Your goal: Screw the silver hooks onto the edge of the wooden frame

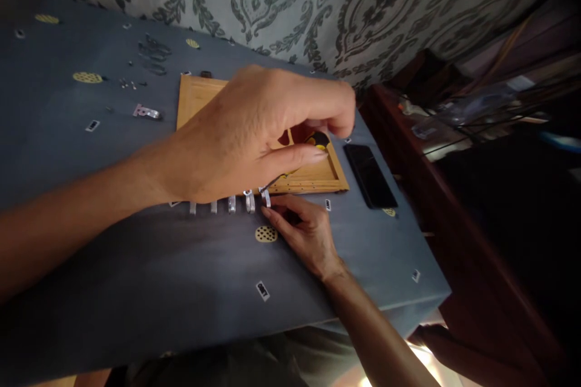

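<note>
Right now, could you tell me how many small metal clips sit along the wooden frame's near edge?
5 metal clips show, in a row beneath the left hand, the rightmost by the right hand; others may be hidden.

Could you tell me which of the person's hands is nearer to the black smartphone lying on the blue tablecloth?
The left hand: its fingertips hover just left of the black smartphone, above the wooden tray. The right hand rests lower left, by the small metal clips.

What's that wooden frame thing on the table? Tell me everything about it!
The wooden frame is a light, honey-coloured rectangle with a raised rim, lying flat on the grey-blue tablecloth. Its near edge has a row of small holes. Red, yellow and black shapes show inside. The left hand hovers over it, hiding most; small metal clips line its near edge.
</note>
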`<state>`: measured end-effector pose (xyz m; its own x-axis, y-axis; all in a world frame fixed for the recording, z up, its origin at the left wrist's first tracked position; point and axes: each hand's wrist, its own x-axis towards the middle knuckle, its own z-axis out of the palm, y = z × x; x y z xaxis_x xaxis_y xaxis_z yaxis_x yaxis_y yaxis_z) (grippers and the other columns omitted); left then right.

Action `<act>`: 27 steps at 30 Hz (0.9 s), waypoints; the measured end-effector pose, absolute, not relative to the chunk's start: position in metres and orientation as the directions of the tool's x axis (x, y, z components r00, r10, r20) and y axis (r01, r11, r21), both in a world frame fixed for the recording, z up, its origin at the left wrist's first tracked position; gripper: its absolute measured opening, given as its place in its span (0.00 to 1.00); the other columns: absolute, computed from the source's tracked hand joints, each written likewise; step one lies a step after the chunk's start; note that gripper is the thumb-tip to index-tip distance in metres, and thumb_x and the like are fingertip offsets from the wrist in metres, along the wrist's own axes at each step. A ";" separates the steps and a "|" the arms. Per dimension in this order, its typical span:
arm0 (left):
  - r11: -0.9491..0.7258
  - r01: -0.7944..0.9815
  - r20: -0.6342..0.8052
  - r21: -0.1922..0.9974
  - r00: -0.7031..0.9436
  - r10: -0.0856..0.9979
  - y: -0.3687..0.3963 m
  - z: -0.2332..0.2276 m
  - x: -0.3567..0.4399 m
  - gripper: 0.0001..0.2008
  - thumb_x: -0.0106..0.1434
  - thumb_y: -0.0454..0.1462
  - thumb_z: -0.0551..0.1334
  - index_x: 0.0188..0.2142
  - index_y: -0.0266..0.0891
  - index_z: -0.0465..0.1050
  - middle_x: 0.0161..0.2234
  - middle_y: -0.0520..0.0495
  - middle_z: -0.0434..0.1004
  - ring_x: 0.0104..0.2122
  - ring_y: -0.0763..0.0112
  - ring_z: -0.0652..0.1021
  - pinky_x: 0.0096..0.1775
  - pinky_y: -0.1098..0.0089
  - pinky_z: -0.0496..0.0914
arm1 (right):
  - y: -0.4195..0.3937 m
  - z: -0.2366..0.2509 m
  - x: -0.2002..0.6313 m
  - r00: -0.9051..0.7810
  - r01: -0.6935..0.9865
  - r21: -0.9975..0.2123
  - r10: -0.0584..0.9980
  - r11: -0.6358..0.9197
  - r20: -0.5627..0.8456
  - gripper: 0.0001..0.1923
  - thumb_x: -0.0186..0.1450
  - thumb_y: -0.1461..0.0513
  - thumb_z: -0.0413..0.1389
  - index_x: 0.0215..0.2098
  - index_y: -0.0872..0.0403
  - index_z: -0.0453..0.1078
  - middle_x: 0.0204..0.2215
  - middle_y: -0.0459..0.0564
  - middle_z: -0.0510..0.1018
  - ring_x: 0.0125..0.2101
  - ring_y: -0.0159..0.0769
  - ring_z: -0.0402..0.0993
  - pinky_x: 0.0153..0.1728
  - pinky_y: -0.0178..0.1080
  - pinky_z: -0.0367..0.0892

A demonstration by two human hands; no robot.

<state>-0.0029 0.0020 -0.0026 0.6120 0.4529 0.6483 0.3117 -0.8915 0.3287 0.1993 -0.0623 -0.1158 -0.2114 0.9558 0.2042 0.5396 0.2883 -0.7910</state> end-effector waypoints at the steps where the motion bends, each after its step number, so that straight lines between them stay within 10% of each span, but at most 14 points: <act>1: -0.886 0.311 0.651 0.343 0.602 0.463 0.002 -0.004 -0.002 0.08 0.70 0.32 0.57 0.42 0.33 0.76 0.33 0.57 0.79 0.33 0.82 0.78 0.37 0.78 0.69 | -0.062 -0.116 0.199 -0.211 0.543 -0.788 0.956 0.288 0.204 0.09 0.65 0.56 0.62 0.36 0.52 0.81 0.23 0.44 0.78 0.23 0.31 0.70 0.28 0.35 0.67; 27: -0.866 0.394 0.610 0.307 0.618 0.497 0.003 -0.003 -0.007 0.11 0.72 0.33 0.55 0.43 0.37 0.77 0.36 0.57 0.78 0.37 0.78 0.80 0.40 0.72 0.73 | -0.064 -0.118 0.200 -0.206 0.532 -0.791 0.952 0.303 0.227 0.07 0.65 0.58 0.63 0.35 0.53 0.81 0.23 0.44 0.78 0.22 0.30 0.69 0.27 0.34 0.65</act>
<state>-0.0067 0.0031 -0.0030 0.6179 0.4967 0.6096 0.3936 -0.8665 0.3071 0.2000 -0.0637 -0.1176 -0.2063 0.9519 0.2266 0.5316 0.3035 -0.7908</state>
